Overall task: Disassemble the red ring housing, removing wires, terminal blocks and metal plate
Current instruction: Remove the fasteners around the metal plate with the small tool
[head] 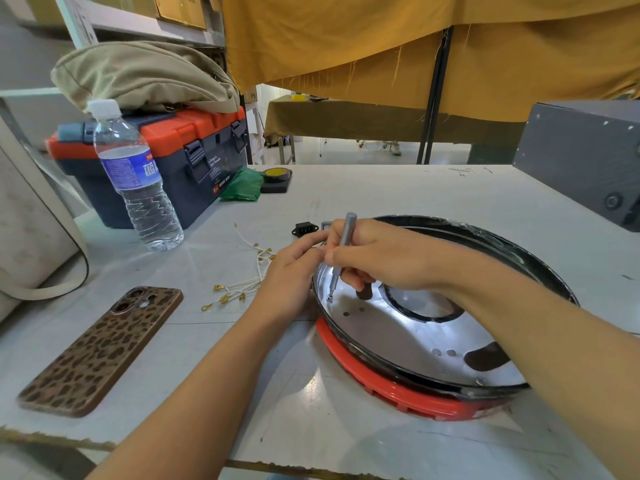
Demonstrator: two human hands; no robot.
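Right hand (374, 252) gripped grey screwdriver (343, 251), tip on metal plate (398, 330) mid-frame. Left hand (289, 268) fingers curled against red ring housing (381, 386) rim; grip unclear.

On the tabletop (381, 188), a housing (398, 393) sits at right with a plate (398, 327) in it; loose wires (242, 289) lie just left of it, a phone (100, 351) further left. Behind stand a bottle (138, 181) and toolbox (180, 150), a bag (145, 77) on top.
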